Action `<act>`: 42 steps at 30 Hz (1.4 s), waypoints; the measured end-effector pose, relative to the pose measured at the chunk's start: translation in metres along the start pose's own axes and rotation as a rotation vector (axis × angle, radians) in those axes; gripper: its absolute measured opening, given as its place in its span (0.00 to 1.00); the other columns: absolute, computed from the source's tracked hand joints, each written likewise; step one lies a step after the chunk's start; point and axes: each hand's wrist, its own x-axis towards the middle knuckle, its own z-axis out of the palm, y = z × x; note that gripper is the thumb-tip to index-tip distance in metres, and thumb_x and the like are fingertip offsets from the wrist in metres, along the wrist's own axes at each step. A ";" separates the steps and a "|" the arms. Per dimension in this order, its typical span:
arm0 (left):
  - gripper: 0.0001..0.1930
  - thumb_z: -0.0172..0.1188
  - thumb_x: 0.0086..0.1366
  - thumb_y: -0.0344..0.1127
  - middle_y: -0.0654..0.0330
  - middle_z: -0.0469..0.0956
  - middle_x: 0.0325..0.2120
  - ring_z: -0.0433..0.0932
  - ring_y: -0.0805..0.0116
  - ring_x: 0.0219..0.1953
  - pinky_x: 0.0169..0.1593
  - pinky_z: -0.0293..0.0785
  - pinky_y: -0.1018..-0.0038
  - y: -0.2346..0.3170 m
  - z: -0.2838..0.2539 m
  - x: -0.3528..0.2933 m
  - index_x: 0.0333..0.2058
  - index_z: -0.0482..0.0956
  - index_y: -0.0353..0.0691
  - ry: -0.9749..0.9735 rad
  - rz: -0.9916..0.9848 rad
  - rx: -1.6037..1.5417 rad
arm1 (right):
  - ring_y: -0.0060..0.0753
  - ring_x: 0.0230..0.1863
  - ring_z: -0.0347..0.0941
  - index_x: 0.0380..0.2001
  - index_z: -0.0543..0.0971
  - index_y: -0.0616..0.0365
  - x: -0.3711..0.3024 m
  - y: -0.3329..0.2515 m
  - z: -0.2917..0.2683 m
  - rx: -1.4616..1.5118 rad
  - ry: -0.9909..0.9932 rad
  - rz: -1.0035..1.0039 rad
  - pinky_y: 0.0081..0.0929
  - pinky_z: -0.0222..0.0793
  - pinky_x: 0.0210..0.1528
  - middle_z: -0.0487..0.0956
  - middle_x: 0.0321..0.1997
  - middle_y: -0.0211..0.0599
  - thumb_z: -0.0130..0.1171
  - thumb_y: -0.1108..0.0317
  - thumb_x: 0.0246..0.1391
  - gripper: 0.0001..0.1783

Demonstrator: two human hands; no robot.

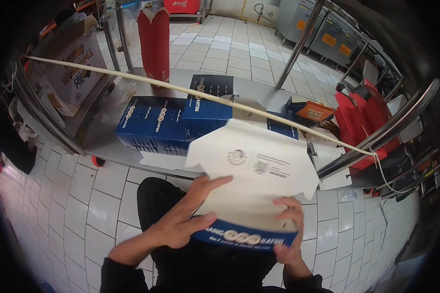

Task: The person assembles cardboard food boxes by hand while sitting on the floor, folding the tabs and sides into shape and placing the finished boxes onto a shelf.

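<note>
A cardboard takeaway box (249, 202), white inside and dark blue with print outside, is held tilted over my lap. Its wide white lid flap stands open, away from me. My left hand (188, 215) grips the left side, thumb on the blue front panel and index finger reaching over the inside. At the right end, my right hand (291, 227) wraps the side wall, fingers curled over the inner edge and thumb on the front corner. Just beyond the lid, stacked blue boxes (168, 119) rest on a metal shelf (102, 127).
A long pale stick (200, 92) crosses above the shelf, tied to a metal post at the right. Red cartons (364, 119) cluster at the right, and a tall red one (154, 46) stands at the back. A large carton (76, 73) sits left. Steel cabinets (322, 31) stand far right.
</note>
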 end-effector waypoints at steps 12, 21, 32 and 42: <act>0.36 0.56 0.60 0.57 0.56 0.56 0.68 0.44 0.42 0.71 0.68 0.49 0.47 -0.061 -0.082 0.167 0.66 0.61 0.59 0.276 0.067 1.164 | 0.52 0.48 0.71 0.57 0.63 0.72 0.159 0.042 0.042 -0.580 -0.029 0.411 0.38 0.66 0.53 0.70 0.52 0.59 0.50 0.45 0.62 0.37; 0.37 0.53 0.61 0.61 0.62 0.51 0.70 0.42 0.45 0.72 0.70 0.47 0.49 -0.062 -0.073 0.170 0.68 0.54 0.67 0.218 -0.078 1.204 | 0.50 0.47 0.77 0.59 0.64 0.68 0.190 0.083 0.071 -0.605 0.032 0.074 0.32 0.71 0.50 0.79 0.48 0.53 0.64 0.49 0.54 0.40; 0.34 0.50 0.64 0.58 0.57 0.53 0.69 0.45 0.44 0.71 0.71 0.46 0.50 -0.065 -0.073 0.169 0.68 0.57 0.63 0.215 0.000 1.234 | 0.37 0.33 0.79 0.46 0.84 0.40 0.195 0.110 0.060 -0.320 0.067 0.089 0.33 0.71 0.40 0.84 0.34 0.34 0.68 0.61 0.47 0.20; 0.34 0.46 0.65 0.61 0.56 0.54 0.69 0.48 0.42 0.70 0.66 0.55 0.49 -0.074 -0.076 0.172 0.66 0.61 0.52 0.251 0.036 1.320 | 0.32 0.26 0.76 0.49 0.78 0.46 0.207 0.106 0.094 -0.358 0.119 0.028 0.30 0.70 0.33 0.80 0.27 0.33 0.68 0.72 0.42 0.27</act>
